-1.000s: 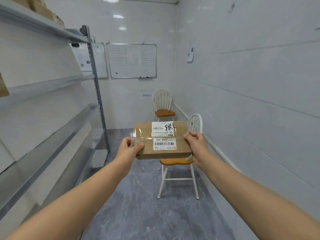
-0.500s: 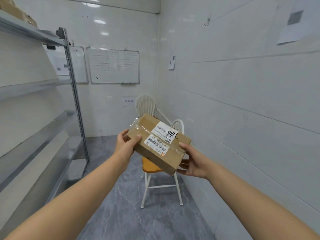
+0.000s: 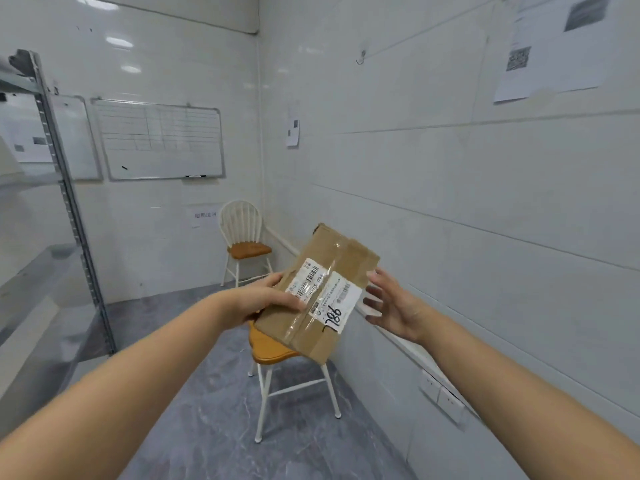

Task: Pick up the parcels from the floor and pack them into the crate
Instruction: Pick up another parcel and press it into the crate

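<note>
The left hand grips the cardboard parcel at its 9 o'clock edge, thumb on top. The right hand is spread wide at the parcel's 3 o'clock edge, just beside it; contact is unclear. The parcel is held tilted in the air, in front of a wooden-seated chair. A whiteboard hangs at 11 o'clock.

The left forearm and right forearm are bare from wrist to the frame's edge. The left grip and right grip are bare human hands, ungloved; finer detail is blurred.
</note>
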